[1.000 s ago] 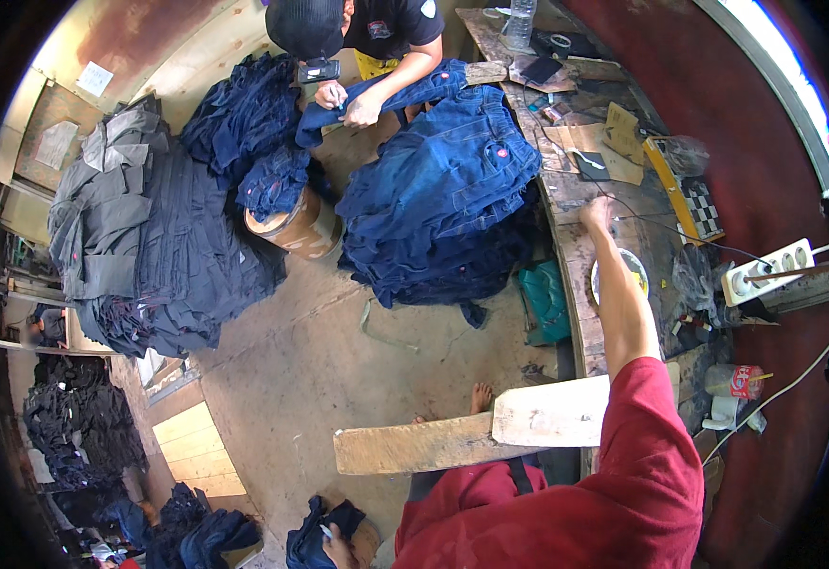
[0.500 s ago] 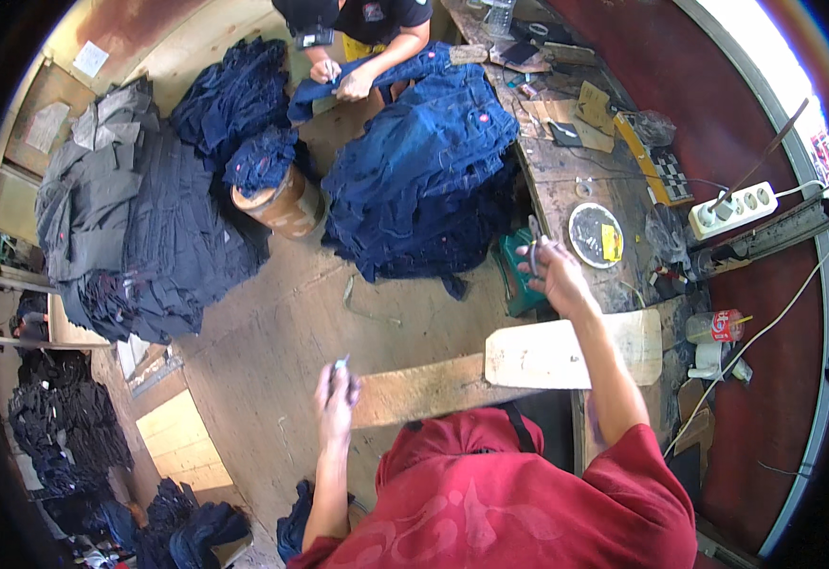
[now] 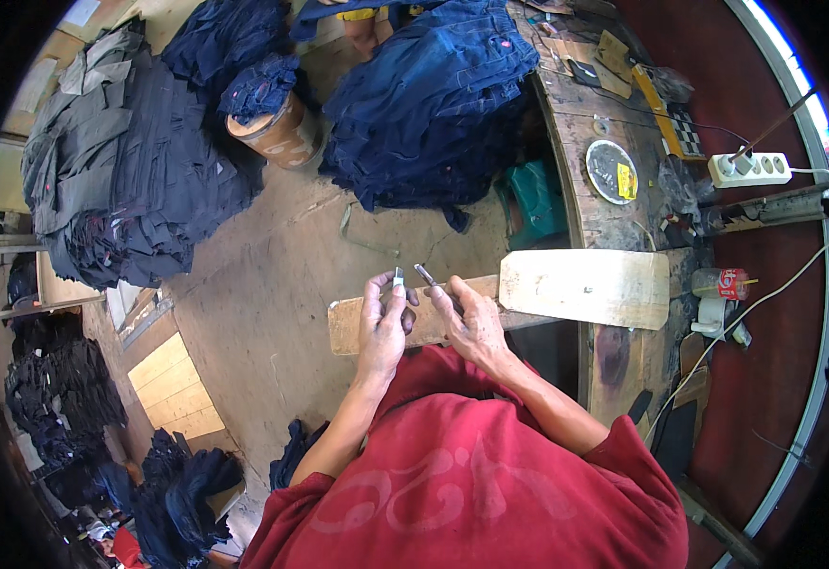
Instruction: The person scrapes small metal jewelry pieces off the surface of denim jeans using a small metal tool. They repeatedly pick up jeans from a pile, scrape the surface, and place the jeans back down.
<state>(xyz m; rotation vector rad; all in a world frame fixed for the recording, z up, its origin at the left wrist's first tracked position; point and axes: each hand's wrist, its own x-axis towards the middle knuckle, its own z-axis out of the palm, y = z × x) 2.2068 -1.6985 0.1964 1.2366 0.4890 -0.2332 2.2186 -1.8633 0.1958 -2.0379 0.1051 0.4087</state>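
Note:
In front of my chest both hands are raised close together, over a long wooden board (image 3: 343,327). My left hand (image 3: 383,327) is closed, pinching a small pale flat piece (image 3: 398,277) that stands up between thumb and fingers; its kind does not show. Just beside it, my right hand (image 3: 476,322) is closed round a slim dark metal tool (image 3: 424,274). The tool's tip points up and left toward the pale piece, with a gap between them. My fingers hide most of the tool, so its kind cannot be told.
A pale board (image 3: 585,287) lies across the bench (image 3: 614,360) on the right, near a round lid (image 3: 611,171) and a power strip (image 3: 749,169). Ahead are piles of blue jeans (image 3: 424,114), grey trousers (image 3: 130,180) and a drum (image 3: 282,133). Another person's arm (image 3: 369,33) shows beyond.
My right hand has come left and inward from the bench side with the metal tool. My left hand has moved right and up toward it. The view has tipped downward.

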